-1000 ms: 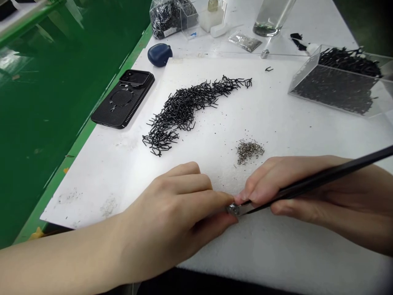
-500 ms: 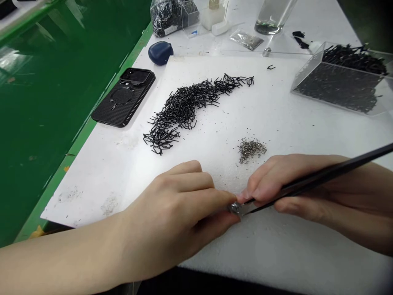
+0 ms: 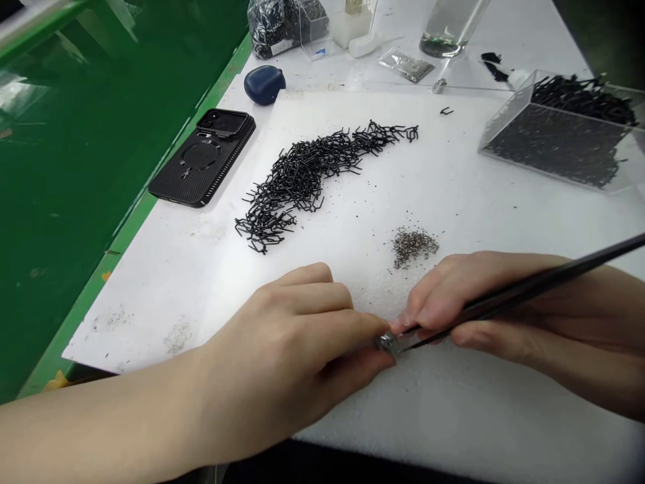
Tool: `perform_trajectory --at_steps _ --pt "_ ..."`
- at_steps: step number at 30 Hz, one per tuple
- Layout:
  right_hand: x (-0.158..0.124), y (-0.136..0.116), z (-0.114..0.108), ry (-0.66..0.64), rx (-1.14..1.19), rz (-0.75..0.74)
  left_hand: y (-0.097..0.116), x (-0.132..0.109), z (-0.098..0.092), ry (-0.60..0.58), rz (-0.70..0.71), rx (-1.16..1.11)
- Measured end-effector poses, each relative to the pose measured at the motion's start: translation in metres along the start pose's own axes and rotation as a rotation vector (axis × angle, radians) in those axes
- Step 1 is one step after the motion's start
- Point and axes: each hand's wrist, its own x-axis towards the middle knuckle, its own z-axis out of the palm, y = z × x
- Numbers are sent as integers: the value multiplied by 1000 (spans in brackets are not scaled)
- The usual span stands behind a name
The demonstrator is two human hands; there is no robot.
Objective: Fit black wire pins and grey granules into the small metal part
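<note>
Between the thumb and forefinger of my left hand [image 3: 302,336] is a small shiny metal piece [image 3: 388,342], mostly covered by the fingertips. My right hand [image 3: 484,296] is closed round black tweezers [image 3: 534,288], whose tips reach to the metal piece. The fingertips of both hands almost meet there. Just beyond them, a little heap of tiny metal bits [image 3: 413,247] lies on the white foam sheet [image 3: 433,417]. Farther off is a long pile of thin black forked pieces [image 3: 302,175].
At left lie a black-cased phone [image 3: 204,158] and a dark blue case [image 3: 265,85]. A clear box of black pieces [image 3: 559,138] stands at right. Along the back are a black-filled plastic bag [image 3: 275,30], a small packet [image 3: 407,65] and a clear cup [image 3: 453,27].
Both hands keep nearly the same pose, the left still on the metal piece, the right still on the tweezers. The view has shifted very slightly.
</note>
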Motion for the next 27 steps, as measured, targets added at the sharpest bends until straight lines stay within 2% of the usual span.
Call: perform_trajectory --at_steps 4,9,12,18,22,27 --pt "0 4 0 2 -26 -30 -1 -1 2 -13 -5 -13" --pt "-1 11 -1 37 -150 -161 -2 -1 2 -13 5 -32" --pt "-2 11 -1 21 -150 -163 -3 -1 1 -17 5 -35" --pt "-3 10 -1 1 -91 -146 -1 2 3 -3 -1 -7" --pt "-3 6 0 -4 5 -40 7 -5 -3 38 -3 78" --pt "-2 3 1 -36 5 -8 9 -17 -9 -105 79 84"
